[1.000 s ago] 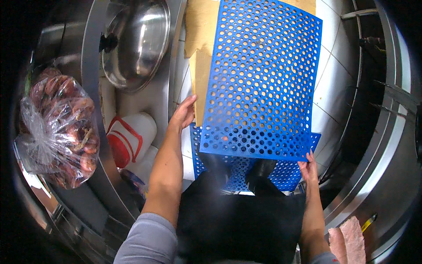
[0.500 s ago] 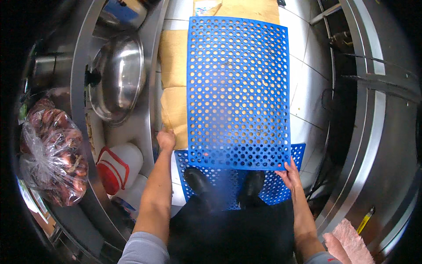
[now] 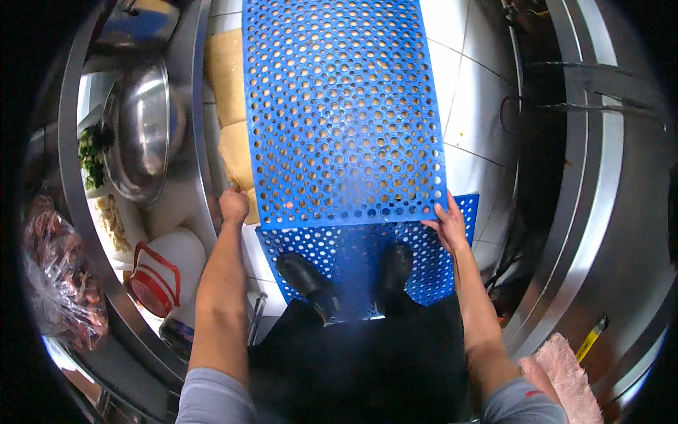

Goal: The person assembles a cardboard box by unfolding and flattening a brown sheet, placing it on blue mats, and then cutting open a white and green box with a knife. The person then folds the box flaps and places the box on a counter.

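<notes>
A large blue perforated floor mat (image 3: 342,113) is gripped at its near corners: the left hand (image 3: 234,206) is clenched on the left corner, the right hand (image 3: 447,225) grasps the right corner. Compared with a second ago, the mat has been swung from a tilted angle to lie straight along the tiled floor (image 3: 480,120), over cardboard (image 3: 229,106). Its near edge overlaps a second blue mat (image 3: 353,254) under the person's black shoes (image 3: 307,275). Positioning appears nearly finished.
</notes>
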`<action>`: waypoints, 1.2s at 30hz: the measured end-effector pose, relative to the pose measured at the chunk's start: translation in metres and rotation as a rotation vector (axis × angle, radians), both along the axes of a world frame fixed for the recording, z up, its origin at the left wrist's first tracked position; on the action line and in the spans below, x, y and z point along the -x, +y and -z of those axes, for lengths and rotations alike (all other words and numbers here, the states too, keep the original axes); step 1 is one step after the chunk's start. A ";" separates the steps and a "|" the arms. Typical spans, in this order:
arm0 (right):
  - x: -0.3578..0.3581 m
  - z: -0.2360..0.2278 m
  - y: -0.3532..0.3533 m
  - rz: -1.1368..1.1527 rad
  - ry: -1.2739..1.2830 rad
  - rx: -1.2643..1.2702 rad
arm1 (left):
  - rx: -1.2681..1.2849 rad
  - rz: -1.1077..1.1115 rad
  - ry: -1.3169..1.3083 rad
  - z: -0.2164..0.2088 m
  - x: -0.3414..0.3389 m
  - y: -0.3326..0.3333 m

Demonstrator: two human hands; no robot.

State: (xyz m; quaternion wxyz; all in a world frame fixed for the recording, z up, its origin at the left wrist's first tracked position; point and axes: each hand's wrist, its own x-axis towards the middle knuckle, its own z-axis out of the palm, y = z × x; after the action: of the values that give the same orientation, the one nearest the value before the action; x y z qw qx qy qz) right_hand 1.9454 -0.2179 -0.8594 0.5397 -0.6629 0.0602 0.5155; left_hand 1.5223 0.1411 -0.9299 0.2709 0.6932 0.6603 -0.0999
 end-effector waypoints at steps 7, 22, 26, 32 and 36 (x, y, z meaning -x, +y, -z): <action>-0.006 0.067 -0.005 -0.009 -0.100 0.200 | -0.128 -0.170 0.100 0.010 -0.004 -0.010; -0.005 0.125 -0.027 -0.378 -0.562 0.554 | -0.086 -0.082 -0.047 0.014 -0.008 -0.005; -0.005 0.113 -0.014 -0.372 -0.612 0.541 | -0.033 -0.138 0.119 0.009 -0.025 -0.021; -0.015 0.108 -0.001 -0.519 -0.800 0.611 | -0.134 -0.356 0.160 0.015 -0.022 -0.050; -0.023 0.115 -0.003 -0.387 -0.617 0.532 | -0.147 -0.207 -0.045 0.045 0.032 -0.033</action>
State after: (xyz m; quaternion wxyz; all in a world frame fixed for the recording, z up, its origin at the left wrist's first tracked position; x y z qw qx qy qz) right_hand 1.9685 -0.2214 -0.9739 0.2369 -0.9003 -0.0983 0.3517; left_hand 1.4905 0.1086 -0.9746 0.2429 0.6413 0.7278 -0.0071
